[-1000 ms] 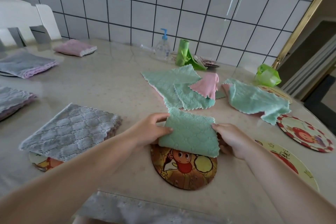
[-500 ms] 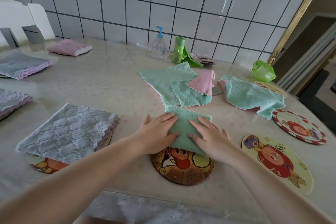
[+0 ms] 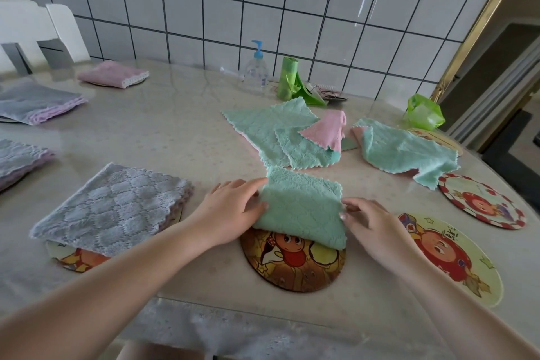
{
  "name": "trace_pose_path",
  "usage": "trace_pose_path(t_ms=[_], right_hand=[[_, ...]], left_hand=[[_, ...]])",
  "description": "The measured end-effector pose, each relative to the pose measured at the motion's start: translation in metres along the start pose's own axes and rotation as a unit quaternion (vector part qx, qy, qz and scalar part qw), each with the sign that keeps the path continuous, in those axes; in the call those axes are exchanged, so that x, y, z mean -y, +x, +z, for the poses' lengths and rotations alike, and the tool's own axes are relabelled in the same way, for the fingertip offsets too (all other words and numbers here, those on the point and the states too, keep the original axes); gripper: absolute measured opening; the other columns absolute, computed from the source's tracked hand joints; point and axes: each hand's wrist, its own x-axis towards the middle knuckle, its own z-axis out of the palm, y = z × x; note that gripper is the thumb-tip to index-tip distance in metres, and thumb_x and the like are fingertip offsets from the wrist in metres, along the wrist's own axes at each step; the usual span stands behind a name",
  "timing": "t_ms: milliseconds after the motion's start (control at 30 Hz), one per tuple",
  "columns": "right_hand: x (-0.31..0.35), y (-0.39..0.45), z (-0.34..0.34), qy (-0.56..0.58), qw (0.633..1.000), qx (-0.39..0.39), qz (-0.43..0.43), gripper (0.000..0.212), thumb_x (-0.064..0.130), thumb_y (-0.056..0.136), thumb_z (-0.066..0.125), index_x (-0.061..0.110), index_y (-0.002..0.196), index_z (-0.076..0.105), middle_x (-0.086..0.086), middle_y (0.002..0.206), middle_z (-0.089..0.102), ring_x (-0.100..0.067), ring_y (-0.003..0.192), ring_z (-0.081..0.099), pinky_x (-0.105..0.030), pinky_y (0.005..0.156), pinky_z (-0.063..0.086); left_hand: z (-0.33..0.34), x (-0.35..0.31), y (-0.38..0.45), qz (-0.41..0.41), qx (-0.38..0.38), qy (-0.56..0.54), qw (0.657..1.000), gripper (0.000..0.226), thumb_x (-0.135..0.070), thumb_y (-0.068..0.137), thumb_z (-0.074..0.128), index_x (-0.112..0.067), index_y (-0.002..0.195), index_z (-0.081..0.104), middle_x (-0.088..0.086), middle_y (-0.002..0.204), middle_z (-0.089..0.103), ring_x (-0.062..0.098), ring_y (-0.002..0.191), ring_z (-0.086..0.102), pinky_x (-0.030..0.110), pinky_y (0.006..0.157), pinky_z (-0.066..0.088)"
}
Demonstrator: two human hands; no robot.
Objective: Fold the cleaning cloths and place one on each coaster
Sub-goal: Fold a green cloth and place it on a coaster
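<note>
A folded green cloth (image 3: 301, 207) lies across the far half of a brown cartoon coaster (image 3: 292, 269) near the table's front edge. My left hand (image 3: 230, 207) grips the cloth's left edge, thumb against the fold. My right hand (image 3: 371, 225) pinches its right edge with the fingertips. Behind it lie unfolded green cloths (image 3: 268, 134), a pink cloth (image 3: 327, 128) and another green cloth (image 3: 403, 152). To the left a folded grey cloth (image 3: 111, 207) covers a coaster (image 3: 76, 259). At the right a yellow coaster (image 3: 455, 260) and a red-rimmed coaster (image 3: 482, 202) are bare.
More folded cloths sit at the far left: a pink one (image 3: 114, 76) and two grey-lilac ones (image 3: 38, 102) (image 3: 17, 161). A pump bottle (image 3: 255, 70), a green bag roll (image 3: 287, 82) and a green bag (image 3: 423, 112) stand by the tiled wall. A white chair (image 3: 29, 32) is behind.
One second ago both hands held the green cloth above the coaster. Then they pressed it flat with their palms. Now the hands have slid out to its left and right edges.
</note>
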Motion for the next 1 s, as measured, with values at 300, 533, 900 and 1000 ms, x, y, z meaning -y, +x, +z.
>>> trace_pose_path(t_ms=[300,533,900,1000], right_hand=[[0.012,0.007,0.011,0.022,0.999,0.035,-0.006,0.035,0.028,0.091,0.054,0.033,0.126,0.055,0.009,0.127,0.055,-0.012,0.119,0.049,-0.042,0.106,0.033],[0.018,0.0,-0.001,0.18,0.983,0.024,0.022,0.036,0.018,0.088,0.061,0.03,0.122,0.059,0.019,0.119,0.056,0.005,0.11,0.049,-0.018,0.096,0.035],[0.02,-0.039,-0.003,0.169,0.985,0.045,0.005,0.037,0.017,0.085,0.065,0.031,0.119,0.061,0.02,0.108,0.063,0.002,0.094,0.064,-0.015,0.088,0.048],[0.017,-0.042,0.002,0.137,0.99,0.034,-0.015,0.039,0.018,0.084,0.065,0.031,0.12,0.059,0.023,0.111,0.056,0.003,0.099,0.059,-0.019,0.094,0.046]], left_hand=[[0.008,-0.003,0.01,0.006,0.012,-0.064,0.998,0.036,-0.03,0.093,0.049,-0.031,0.129,0.051,-0.006,0.117,0.052,0.011,0.113,0.047,0.048,0.109,0.027],[-0.004,-0.016,-0.002,0.028,-0.052,-0.101,0.993,0.038,-0.026,0.091,0.055,-0.03,0.129,0.052,-0.009,0.119,0.05,0.007,0.107,0.05,0.015,0.097,0.035],[-0.007,-0.015,-0.041,0.028,0.009,-0.113,0.993,0.04,-0.029,0.091,0.055,-0.033,0.13,0.05,-0.015,0.116,0.048,-0.001,0.091,0.054,0.007,0.08,0.039],[-0.001,-0.013,-0.044,0.043,-0.004,-0.084,0.996,0.04,-0.031,0.091,0.054,-0.034,0.13,0.05,-0.019,0.111,0.046,0.003,0.08,0.055,0.021,0.079,0.046]])
